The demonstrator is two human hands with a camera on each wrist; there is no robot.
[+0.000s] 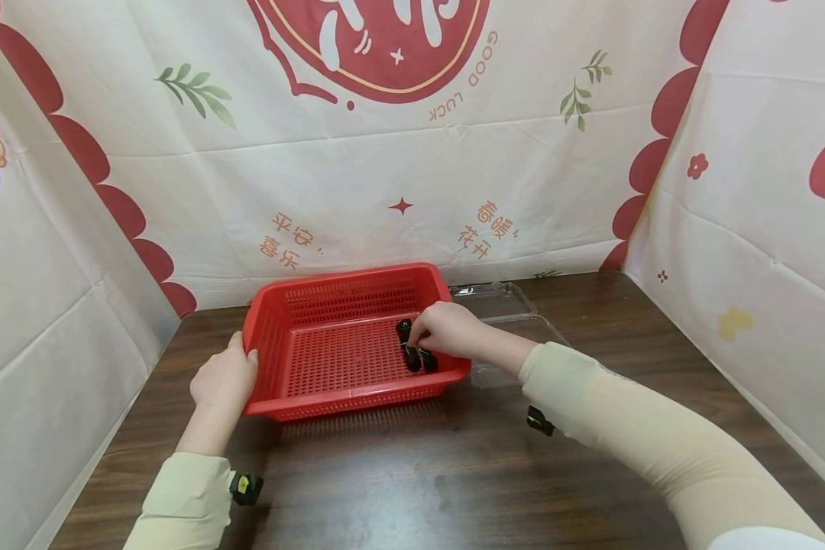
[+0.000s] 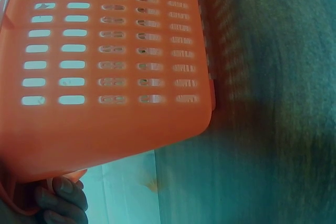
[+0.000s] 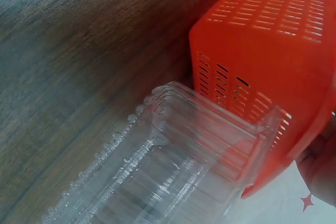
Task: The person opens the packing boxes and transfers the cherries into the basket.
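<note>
A red plastic basket [image 1: 351, 396] with slotted walls stands on the table in the head view. My left hand [image 1: 225, 378] grips its left rim; the curled fingers [image 2: 64, 199] show at the rim in the left wrist view. Reaching over the right wall, my right hand [image 1: 447, 330] pinches a black bundle [image 1: 412, 361] at the basket's right end. The bundle looks like folded cable with a thin pale tie, and the fingers partly hide it. In the right wrist view only part of the right hand [image 3: 321, 169] shows at the edge.
A clear plastic container [image 3: 157, 171], lid folded open, lies against the basket's right side, partly under my right forearm. The dark wood table [image 1: 399, 489] extends in front. Printed white cloth [image 1: 385, 183] closes off the back and both sides.
</note>
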